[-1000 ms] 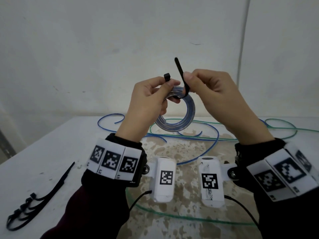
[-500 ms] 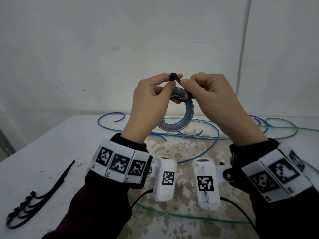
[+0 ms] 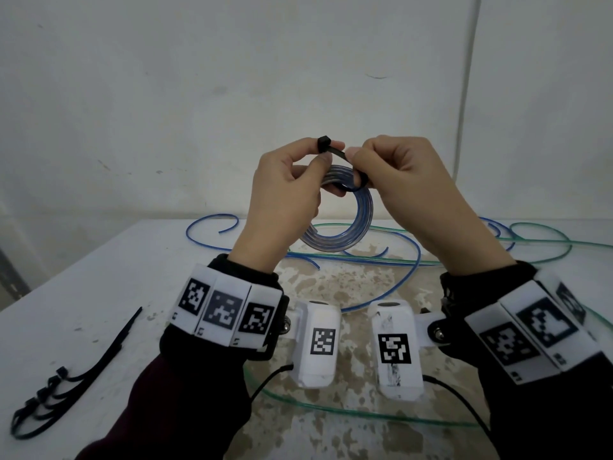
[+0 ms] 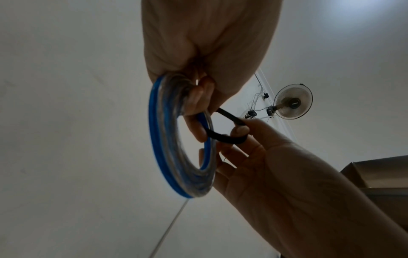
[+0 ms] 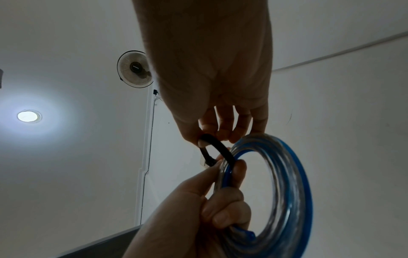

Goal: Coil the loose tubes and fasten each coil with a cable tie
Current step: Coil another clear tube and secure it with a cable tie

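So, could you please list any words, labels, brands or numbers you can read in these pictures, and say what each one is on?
No readable word, brand or number shows.
Wristband tags: black-and-white square code patterns, no letters; the tiny marks beneath are too small to read.
Wrist cameras: one square code pattern each, no text.
Wall fan: a pale mark on its dark hub, perhaps a brand, too blurred to read.
Cable tie and coiled tube: no print visible.
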Demonstrator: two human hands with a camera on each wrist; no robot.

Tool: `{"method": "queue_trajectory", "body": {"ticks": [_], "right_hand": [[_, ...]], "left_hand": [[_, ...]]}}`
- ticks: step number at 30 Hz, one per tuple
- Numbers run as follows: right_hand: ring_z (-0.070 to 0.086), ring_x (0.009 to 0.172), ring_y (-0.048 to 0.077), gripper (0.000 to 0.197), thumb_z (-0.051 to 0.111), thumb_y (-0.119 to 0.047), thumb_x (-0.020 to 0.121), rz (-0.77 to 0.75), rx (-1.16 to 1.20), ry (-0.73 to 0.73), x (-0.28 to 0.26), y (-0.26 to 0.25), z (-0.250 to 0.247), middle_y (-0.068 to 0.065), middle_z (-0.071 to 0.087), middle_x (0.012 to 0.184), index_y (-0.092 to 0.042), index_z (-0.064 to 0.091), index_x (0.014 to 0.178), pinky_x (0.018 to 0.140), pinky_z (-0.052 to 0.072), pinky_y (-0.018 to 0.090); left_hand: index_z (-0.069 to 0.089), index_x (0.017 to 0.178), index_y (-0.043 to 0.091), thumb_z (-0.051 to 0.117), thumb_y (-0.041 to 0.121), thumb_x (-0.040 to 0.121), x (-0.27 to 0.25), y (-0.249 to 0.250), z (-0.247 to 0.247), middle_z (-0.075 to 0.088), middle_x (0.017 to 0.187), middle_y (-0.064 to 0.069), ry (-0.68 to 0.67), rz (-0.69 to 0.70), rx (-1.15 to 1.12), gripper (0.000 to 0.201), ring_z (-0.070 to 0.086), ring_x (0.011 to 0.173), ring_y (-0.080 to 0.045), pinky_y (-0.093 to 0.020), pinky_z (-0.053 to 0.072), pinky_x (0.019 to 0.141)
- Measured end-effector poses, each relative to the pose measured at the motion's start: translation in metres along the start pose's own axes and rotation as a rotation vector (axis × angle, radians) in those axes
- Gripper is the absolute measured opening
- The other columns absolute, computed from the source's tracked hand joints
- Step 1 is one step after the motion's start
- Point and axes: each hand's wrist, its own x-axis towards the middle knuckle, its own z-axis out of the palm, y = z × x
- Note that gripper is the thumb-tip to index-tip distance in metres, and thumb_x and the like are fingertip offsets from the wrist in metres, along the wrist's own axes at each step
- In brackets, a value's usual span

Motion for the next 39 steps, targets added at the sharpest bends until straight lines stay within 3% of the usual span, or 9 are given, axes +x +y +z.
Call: {"method": "queue_trajectory", "body": {"ticks": [2,7,31,35,39], "right_hand": [[0.048,0.059,0.006,0.036,0.054,-0.026,0.088,0.005,-0.007,0.002,-0.0002,0.0000,0.0006,-0.007,0.051,0.053,-0.019,0.053,0.053,0.074,0.048,0.044],[0.044,0.062,0.022,0.036,0.053,-0.034,0.084,0.052,0.005,0.010,0.0005,-0.0009,0.0005,0.017,0.051,0.060,-0.018,0.054,0.051,0.073,0.047,0.053],[0.043,0.059,0.020,0.037,0.054,-0.034,0.082,0.080,-0.009,0.009,0.0003,0.0029,0.0017,0.000,0.049,0.051,-0.022,0.055,0.047,0.073,0.049,0.053],[0.043,0.059,0.020,0.037,0.054,-0.035,0.083,0.073,-0.021,0.011,-0.0008,0.0022,0.0016,0.004,0.049,0.053,-0.021,0.054,0.048,0.073,0.049,0.052],[0.043,0.059,0.020,0.037,0.053,-0.036,0.083,0.071,-0.010,0.009,-0.0012,0.0002,0.0014,-0.002,0.048,0.052,-0.021,0.054,0.049,0.075,0.048,0.054]], "left_hand": [[0.070,0.096,0.020,0.050,0.012,0.096,-0.0003,0.0002,0.0000,0.066,0.057,-0.007,-0.004,-0.003,-0.002,0.022,0.031,0.037,-0.016,-0.021,0.030,0.042],[0.067,0.084,0.028,0.052,0.013,0.096,-0.0006,0.0000,0.0011,0.066,0.059,-0.009,-0.002,-0.012,-0.018,0.025,0.030,0.037,-0.015,-0.020,0.029,0.042],[0.068,0.089,0.022,0.051,0.012,0.096,-0.0001,-0.0034,0.0011,0.066,0.061,-0.012,-0.026,-0.035,-0.005,0.021,0.030,0.038,-0.016,-0.021,0.028,0.042],[0.069,0.090,0.022,0.051,0.014,0.096,0.0002,-0.0044,0.0018,0.066,0.061,-0.012,-0.016,-0.024,0.017,0.020,0.029,0.038,-0.016,-0.020,0.029,0.042],[0.067,0.088,0.023,0.052,0.014,0.096,-0.0004,-0.0029,0.0012,0.066,0.059,-0.008,0.005,0.024,0.073,0.020,0.035,0.034,-0.009,-0.018,0.030,0.043]]}}
